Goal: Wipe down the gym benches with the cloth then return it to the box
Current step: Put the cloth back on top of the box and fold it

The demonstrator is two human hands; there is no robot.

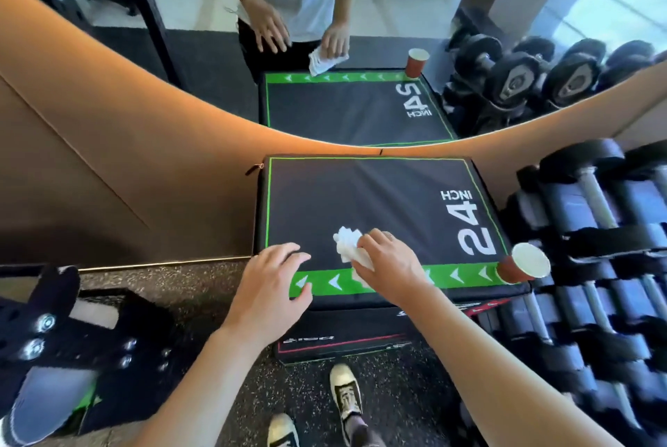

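Cup (525,263) lies tipped on box (379,201) corner; inside unclear.

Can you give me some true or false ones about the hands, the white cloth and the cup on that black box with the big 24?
1. The right hand holds the white cloth on top of the plyo box. True.
2. The left hand is gripping the paper cup. False: it rests on the box's near edge with its fingers spread, well apart from the cup.
3. The paper cup sits at the box's near right corner. True.
4. The cloth is blue. False: it is white.
5. Dumbbells are racked to the right of the box. True.
6. The cup is lying in the middle of the box. False: it is by the green strip at the corner.
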